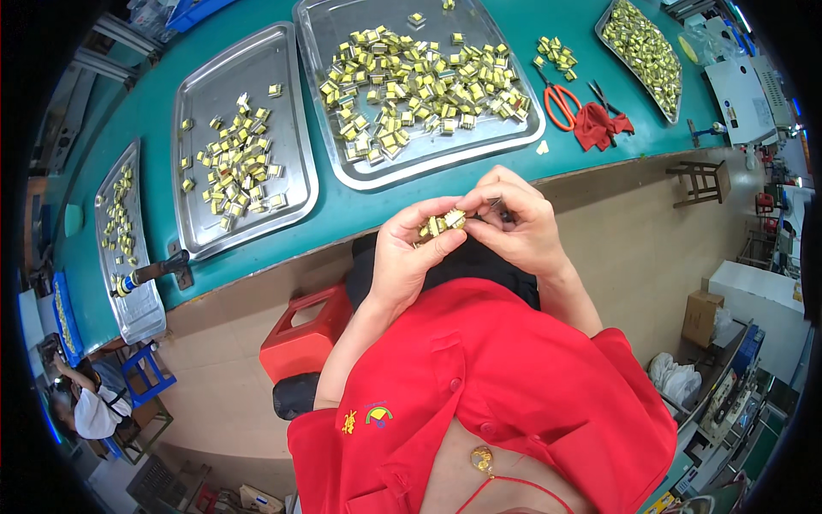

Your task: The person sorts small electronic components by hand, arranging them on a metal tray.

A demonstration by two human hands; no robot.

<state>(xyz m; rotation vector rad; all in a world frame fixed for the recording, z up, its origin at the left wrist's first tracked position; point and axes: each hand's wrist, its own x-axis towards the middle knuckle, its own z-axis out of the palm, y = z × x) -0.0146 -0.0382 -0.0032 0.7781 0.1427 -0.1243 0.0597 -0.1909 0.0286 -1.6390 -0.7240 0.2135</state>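
Several small yellow-wrapped transformers (441, 225) with metal pins are bunched in my left hand (401, 253), whose fingers close around them. Beside it, my right hand (527, 227) is closed, its fingertips meeting the transformers. A thin dark object (498, 208) sticks out among the right fingers; its kind cannot be made out. Both hands are together in front of the bench's near edge, above my lap. Just beyond them, a large metal tray (377, 177) holds a heap of similar transformers.
The green bench (330, 224) also carries a second metal tray (295, 193), a narrow tray (141, 321) and a filled tray (674, 114) at right. Orange-handled scissors (561, 107) lie by a red cloth (595, 126). A red stool (300, 334) stands below the bench; a person (98, 411) sits far left.
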